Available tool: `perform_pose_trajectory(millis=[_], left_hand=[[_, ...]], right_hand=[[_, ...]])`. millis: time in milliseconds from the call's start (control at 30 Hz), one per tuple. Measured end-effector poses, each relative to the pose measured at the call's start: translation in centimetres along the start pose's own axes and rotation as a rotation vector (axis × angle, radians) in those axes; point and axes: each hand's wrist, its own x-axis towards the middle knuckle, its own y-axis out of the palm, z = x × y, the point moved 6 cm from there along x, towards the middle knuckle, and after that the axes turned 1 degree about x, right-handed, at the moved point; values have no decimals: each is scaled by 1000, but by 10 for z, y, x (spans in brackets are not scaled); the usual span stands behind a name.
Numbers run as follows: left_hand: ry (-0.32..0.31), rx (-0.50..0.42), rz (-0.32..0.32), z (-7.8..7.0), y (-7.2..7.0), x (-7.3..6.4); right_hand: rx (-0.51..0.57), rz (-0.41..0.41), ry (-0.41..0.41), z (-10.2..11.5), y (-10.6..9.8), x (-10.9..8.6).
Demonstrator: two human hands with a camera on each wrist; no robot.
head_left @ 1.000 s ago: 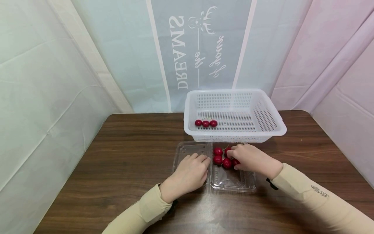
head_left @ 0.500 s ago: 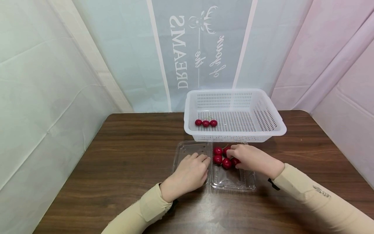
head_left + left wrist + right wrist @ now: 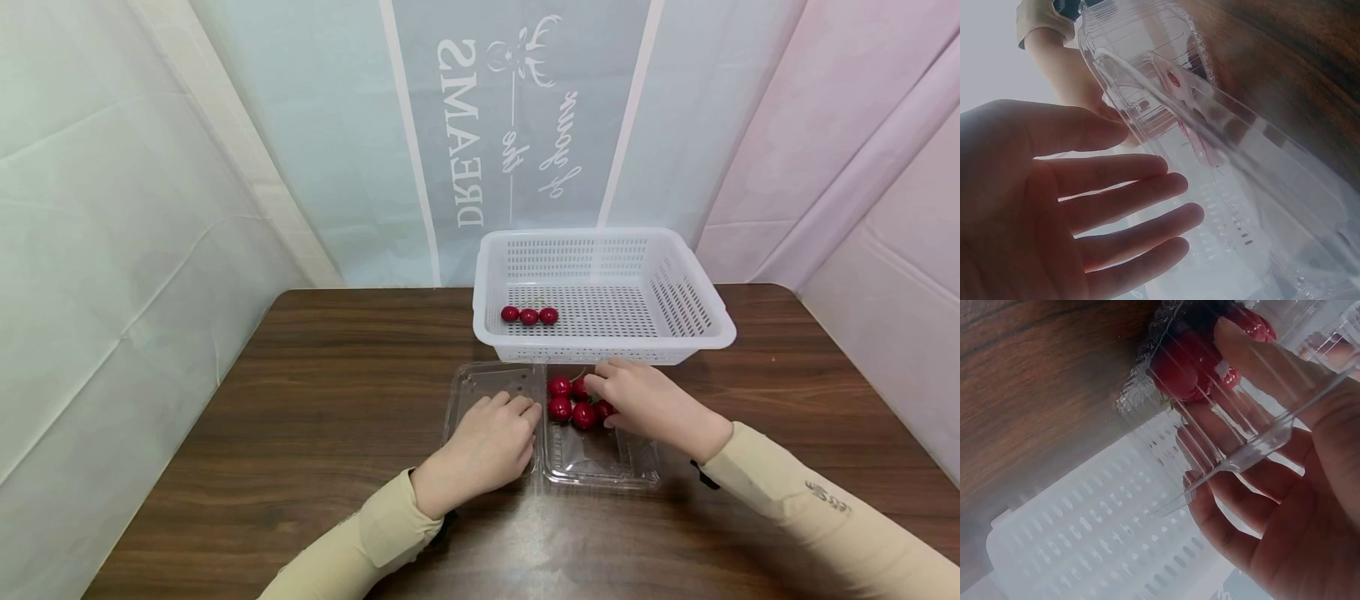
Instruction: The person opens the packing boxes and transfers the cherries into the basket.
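A clear hinged plastic box (image 3: 592,468) lies unfolded on the table. Several red cherries (image 3: 559,408) sit grouped in the far part of its right half. My right hand (image 3: 651,406) reaches in over the right wall; in the right wrist view its thumb and fingers pinch a cherry (image 3: 1182,369) seen through the clear wall. Other cherries are partly hidden behind this hand. My left hand (image 3: 483,442) rests over the left half, the lid (image 3: 491,377), with its fingers extended and apart in the left wrist view, the tips at the plastic rim.
Right behind the box stands a white perforated basket (image 3: 607,342), with three more cherries (image 3: 528,317) at its left front. The dark wooden table (image 3: 337,375) ends at a printed curtain (image 3: 517,125) at the back.
The right hand has shifted slightly at the cherries, with its upper fingers moving a little toward the basket. The left hand has stayed in place.
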Motion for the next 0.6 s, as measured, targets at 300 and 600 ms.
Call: perform_pose_trajectory(millis=[300, 600], left_hand=[[4, -8, -6, 0, 0, 0], [-1, -13, -1, 1, 1, 1]], right_hand=[[-33, 9, 16, -2, 1, -1], [-27, 61, 18, -3, 6, 0]])
